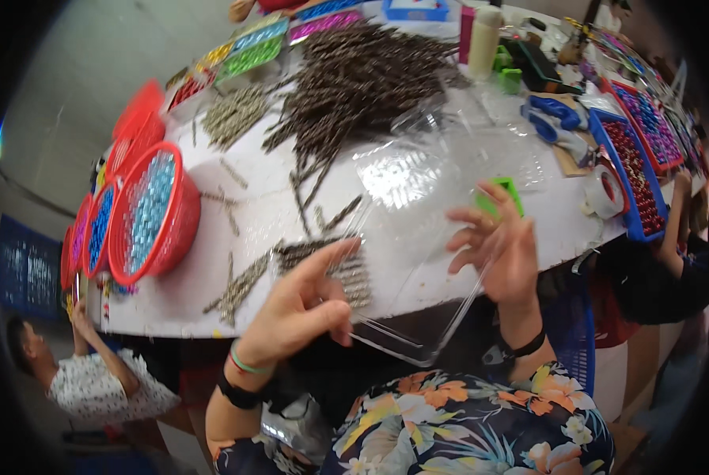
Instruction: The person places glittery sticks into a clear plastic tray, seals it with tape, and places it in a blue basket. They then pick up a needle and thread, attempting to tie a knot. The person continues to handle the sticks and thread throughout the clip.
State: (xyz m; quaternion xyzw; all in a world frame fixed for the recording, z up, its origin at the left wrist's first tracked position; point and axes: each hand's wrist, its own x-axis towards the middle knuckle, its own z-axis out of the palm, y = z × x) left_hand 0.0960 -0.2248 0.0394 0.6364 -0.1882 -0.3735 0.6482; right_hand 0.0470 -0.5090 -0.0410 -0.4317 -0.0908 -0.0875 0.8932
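Observation:
A clear plastic box or lid is tilted between my two hands over the table's near edge. My left hand is at its left side, forefinger stretched out and thumb apart. My right hand is at its right side with fingers spread, partly seen through the plastic. Under my left hand, a clear tray holds rows of twisted brown and greyish sticks. Loose greyish twisted sticks lie left of it. Glare hides the exact finger contact.
A large heap of dark brown twisted sticks covers the far middle. Red baskets of shiny blue pieces stand left. Clear plastic sheets, a tape roll and a blue tray of red pieces lie right. Other people sit at both sides.

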